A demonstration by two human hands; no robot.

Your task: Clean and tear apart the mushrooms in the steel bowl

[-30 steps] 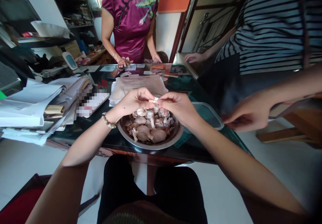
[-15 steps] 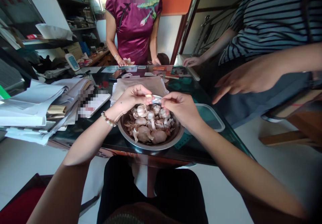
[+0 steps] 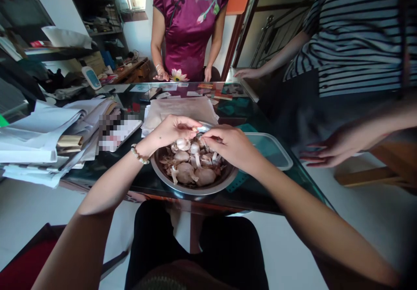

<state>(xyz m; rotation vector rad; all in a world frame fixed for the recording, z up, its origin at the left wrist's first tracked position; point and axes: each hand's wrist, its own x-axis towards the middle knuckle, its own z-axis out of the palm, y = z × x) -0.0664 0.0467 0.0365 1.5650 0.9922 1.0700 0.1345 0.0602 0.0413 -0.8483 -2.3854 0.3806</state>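
A steel bowl stands at the near edge of the glass-topped table, full of garlic bulbs and loose papery skins. Over its far left rim, my left hand pinches a small pale garlic clove between thumb and forefinger. My right hand is above the bowl's right side, its thumb and fingertips pressed together close to the clove. Whatever lies in the right fingertips is too small to make out.
A clear plastic lid lies right of the bowl, and a paper stack lies behind it. Piled papers and a phone are on the left. One person stands opposite; another's hand hangs at right.
Both my hands have lowered slightly toward the bowl, the clove still in the left. The hand of the person at right has swung down and away from the table.
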